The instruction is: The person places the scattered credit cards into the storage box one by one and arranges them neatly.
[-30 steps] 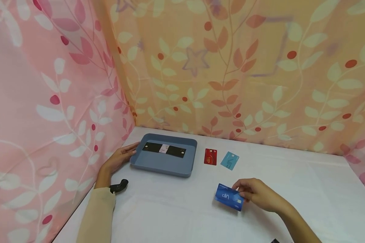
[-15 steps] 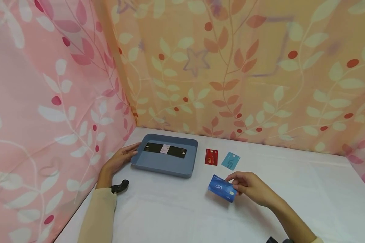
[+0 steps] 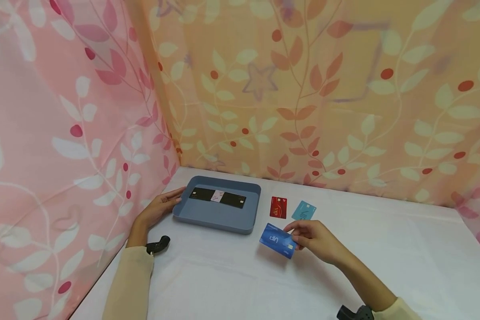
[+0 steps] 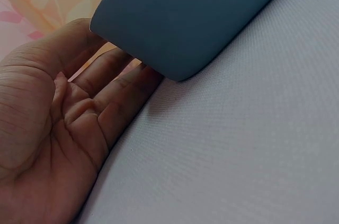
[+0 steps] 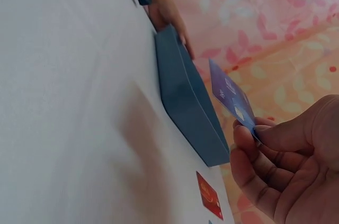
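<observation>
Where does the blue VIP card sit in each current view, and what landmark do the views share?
Head: just right of and below centre, the blue VIP card, pinched by the right hand.
Left wrist: not in the picture.
Right wrist: right of centre, about mid-height.
Shared landmark: the blue-grey tray, visible in all three.

Left sleeve (image 3: 129, 284): long, plain beige cloth, its cuff ending just above the wrist
Left device (image 3: 158, 245): black, small, worn beside the cuff; a short bar with a bent, rounded end and a tiny pale spot below it
Left hand (image 3: 158, 210): bare, with deep creases across the palm and finger joints
Right sleeve (image 3: 398, 311): the same beige, mostly cut off by the frame
Right device (image 3: 356, 313): black, a blunt-ended piece joined to a rounder body; lower part out of frame
Right hand (image 3: 314, 238): bare
</observation>
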